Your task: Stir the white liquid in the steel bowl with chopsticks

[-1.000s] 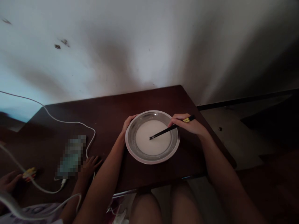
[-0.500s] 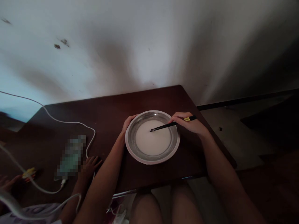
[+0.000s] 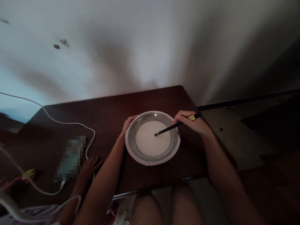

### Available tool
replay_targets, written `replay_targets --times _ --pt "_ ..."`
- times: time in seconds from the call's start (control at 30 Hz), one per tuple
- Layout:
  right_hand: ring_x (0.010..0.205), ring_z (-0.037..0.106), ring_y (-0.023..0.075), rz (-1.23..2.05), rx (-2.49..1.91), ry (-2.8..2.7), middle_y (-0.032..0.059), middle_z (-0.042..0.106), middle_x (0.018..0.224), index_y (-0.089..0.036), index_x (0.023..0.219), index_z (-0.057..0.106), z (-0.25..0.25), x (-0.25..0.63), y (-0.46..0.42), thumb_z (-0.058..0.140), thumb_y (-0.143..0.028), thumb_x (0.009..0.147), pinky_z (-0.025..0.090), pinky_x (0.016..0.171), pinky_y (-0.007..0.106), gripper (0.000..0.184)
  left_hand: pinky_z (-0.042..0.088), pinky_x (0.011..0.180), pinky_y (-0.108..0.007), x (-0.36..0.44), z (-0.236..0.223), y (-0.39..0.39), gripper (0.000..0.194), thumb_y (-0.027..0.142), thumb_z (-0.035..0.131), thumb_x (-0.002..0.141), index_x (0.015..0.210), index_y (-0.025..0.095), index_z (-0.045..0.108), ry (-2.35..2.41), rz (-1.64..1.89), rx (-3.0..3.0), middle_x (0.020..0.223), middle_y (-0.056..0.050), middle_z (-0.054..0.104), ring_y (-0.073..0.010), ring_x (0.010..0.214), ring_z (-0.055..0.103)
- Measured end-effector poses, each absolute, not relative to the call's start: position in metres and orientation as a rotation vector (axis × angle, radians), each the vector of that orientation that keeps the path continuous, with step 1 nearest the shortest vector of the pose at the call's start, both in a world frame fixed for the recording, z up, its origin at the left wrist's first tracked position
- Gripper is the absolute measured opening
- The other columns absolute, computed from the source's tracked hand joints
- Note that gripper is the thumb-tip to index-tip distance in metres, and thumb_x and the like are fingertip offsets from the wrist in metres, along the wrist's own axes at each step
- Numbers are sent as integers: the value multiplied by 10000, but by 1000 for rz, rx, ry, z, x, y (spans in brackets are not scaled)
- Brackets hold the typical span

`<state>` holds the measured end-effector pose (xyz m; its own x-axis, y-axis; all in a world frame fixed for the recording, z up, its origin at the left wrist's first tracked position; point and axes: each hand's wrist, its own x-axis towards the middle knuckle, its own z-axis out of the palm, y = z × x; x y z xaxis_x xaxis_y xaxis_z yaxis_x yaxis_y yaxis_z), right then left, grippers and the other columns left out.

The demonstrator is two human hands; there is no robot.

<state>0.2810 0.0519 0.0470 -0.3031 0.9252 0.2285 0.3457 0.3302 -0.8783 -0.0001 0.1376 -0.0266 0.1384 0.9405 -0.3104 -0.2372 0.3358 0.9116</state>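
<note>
A round metal bowl (image 3: 131, 152) stands on the dark table, part filled with a smooth white liquid (image 3: 150, 143). My left hand (image 3: 127, 124) is wrapped against the bowl's far left side, with its fingertips hidden behind the rim. Over the bowl's right rim, my right hand (image 3: 189, 121) is closed on a pair of black chopsticks (image 3: 169, 128) with yellow bands near the top. The chopsticks slant down to the left, and their tips meet the liquid near its middle.
Left of the bowl lies a blurred-out phone (image 3: 70, 159) on a white cable (image 3: 70, 123). Another person's hand (image 3: 90, 167) rests beside it. A small yellow toy-like thing (image 3: 29, 175) lies farther left. The table (image 3: 112, 107) meets a pale wall (image 3: 145, 47).
My right hand has shifted slightly right, and the chopstick tips have moved right and a little nearer to me in the liquid. My left hand and the bowl look almost unmoved.
</note>
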Motion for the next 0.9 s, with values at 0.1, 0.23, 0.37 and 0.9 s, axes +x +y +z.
replay_targets --times 0.1,0.23,0.37,0.9 --pt "758 599 142 1029 -1091 -1888 26 661 780 -175 767 663 46 279 52 464 -304 868 428 700 260 257 479 775 -304 1 -26 138 247 294 527 659 774 176 710 1068 986 813 747 -34 688 -221 868 611" --pt "797 596 151 946 -1121 -1912 26 661 832 -187 813 676 44 279 53 473 -312 861 420 712 265 244 481 762 -295 1 -26 137 247 287 520 668 784 185 713 1073 980 811 743 -28 688 -215 856 612" --pt "763 600 145 950 -1128 -1826 23 657 775 -178 758 656 45 281 53 469 -308 863 431 712 262 251 478 761 -281 1 -26 137 224 281 534 663 755 181 712 1106 1017 824 733 -26 686 -214 867 608" --pt "783 600 149 1018 -1104 -1908 25 666 813 -181 788 671 45 277 52 472 -309 859 429 703 264 247 479 758 -271 -1 -29 140 231 276 542 666 780 179 717 1081 1006 802 744 -27 692 -207 865 614"
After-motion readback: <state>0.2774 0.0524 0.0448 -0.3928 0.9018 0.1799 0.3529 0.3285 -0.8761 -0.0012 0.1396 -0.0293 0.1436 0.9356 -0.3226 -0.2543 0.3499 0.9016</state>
